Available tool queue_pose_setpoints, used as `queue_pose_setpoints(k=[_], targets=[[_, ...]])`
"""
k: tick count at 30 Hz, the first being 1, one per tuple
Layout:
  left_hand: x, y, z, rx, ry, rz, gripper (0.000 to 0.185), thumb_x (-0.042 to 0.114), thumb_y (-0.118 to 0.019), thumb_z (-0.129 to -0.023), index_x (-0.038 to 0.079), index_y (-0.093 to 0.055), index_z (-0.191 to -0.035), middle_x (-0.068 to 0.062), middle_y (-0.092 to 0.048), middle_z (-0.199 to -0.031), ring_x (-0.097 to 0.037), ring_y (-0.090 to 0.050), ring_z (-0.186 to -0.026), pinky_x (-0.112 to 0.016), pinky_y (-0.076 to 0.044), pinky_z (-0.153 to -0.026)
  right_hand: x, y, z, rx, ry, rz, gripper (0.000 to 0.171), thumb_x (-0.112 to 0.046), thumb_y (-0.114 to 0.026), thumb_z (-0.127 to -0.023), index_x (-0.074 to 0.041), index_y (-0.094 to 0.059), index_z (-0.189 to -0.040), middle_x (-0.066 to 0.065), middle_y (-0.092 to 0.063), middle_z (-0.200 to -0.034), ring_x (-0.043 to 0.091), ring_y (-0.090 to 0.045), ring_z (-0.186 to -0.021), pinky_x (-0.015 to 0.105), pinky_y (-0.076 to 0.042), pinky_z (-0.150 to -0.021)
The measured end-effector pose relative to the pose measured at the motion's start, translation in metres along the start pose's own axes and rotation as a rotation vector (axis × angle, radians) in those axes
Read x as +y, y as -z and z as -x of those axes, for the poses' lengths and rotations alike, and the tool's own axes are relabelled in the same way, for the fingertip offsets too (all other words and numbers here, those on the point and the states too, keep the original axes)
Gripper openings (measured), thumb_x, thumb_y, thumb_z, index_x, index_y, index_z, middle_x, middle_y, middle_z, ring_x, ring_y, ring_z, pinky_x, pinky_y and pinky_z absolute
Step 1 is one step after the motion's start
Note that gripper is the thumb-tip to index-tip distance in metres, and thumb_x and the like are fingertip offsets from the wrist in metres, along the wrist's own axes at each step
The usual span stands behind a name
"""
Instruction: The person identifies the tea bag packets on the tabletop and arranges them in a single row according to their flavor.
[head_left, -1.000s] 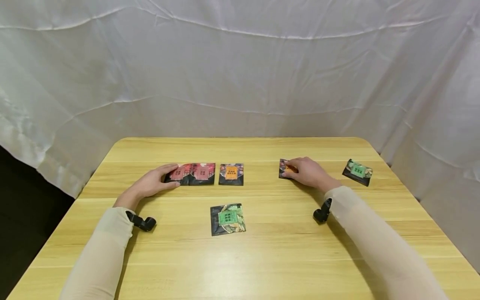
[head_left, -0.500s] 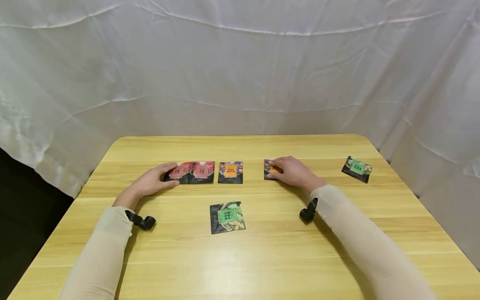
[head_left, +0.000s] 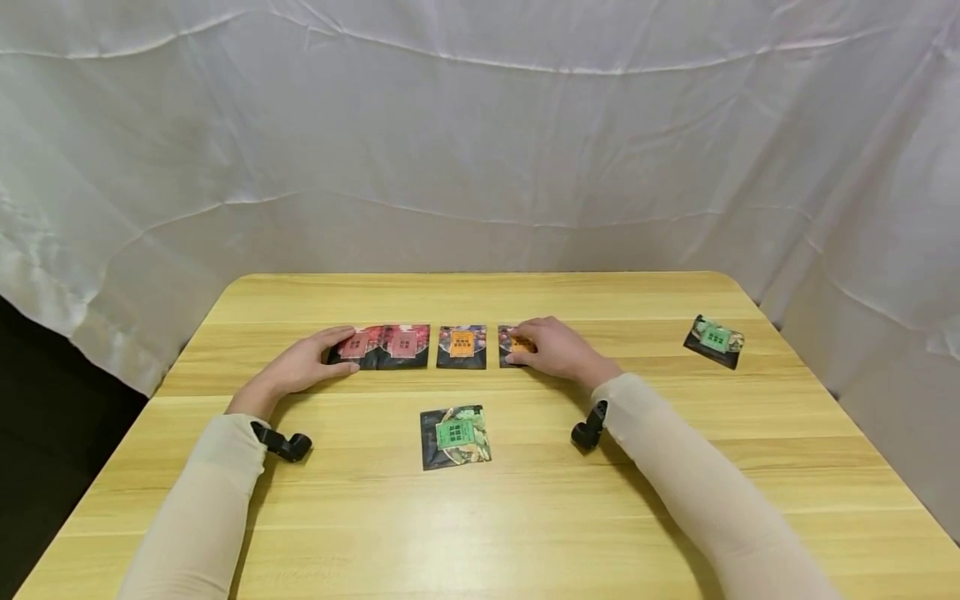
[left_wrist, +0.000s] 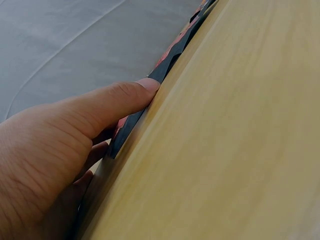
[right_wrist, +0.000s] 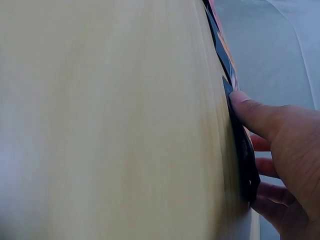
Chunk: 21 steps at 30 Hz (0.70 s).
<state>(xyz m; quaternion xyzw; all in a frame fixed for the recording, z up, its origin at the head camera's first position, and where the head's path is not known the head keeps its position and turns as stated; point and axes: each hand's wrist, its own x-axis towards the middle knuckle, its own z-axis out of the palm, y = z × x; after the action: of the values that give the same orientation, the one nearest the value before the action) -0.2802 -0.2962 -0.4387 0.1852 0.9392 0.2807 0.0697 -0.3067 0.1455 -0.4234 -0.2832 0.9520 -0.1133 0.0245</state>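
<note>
My left hand holds the left end of a red-labelled sachet, thumb at its near edge and fingers toward its far edge. A second red sachet lies directly against its right side. An orange-labelled sachet lies a small gap further right. My right hand grips another orange sachet, lying flat just right of the first orange one; the palm and fingers hide its right part. In the right wrist view the thumb presses the dark edge of that sachet with the fingers curled behind.
A green-labelled sachet lies turned sideways on the wooden table, nearer me. Another green sachet lies tilted at the far right. A pale curtain hangs behind the table's back edge.
My right hand has slid the orange sachet leftward along the table, closing most of the gap to the other orange one. The left hand and the remaining sachets have stayed in place.
</note>
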Motion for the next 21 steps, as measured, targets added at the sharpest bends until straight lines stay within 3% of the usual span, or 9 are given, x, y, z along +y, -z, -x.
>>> queue_pose_setpoints(k=[21], targets=[[0.0, -0.001, 0.0, 0.005, -0.011, -0.003, 0.083, 0.053, -0.064, -0.091, 0.009, -0.033, -0.154, -0.021, -0.027, -0.156, -0.044, -0.024, -0.141, -0.062, -0.022, -0.111, -0.02, -0.004, -0.008, 0.01, -0.007, 0.0, 0.063, -0.055, -0.058, -0.093, -0.012, -0.056, -0.139, 0.009, -0.055, -0.139, 0.033, -0.045, -0.131, 0.047, -0.03, -0.113]])
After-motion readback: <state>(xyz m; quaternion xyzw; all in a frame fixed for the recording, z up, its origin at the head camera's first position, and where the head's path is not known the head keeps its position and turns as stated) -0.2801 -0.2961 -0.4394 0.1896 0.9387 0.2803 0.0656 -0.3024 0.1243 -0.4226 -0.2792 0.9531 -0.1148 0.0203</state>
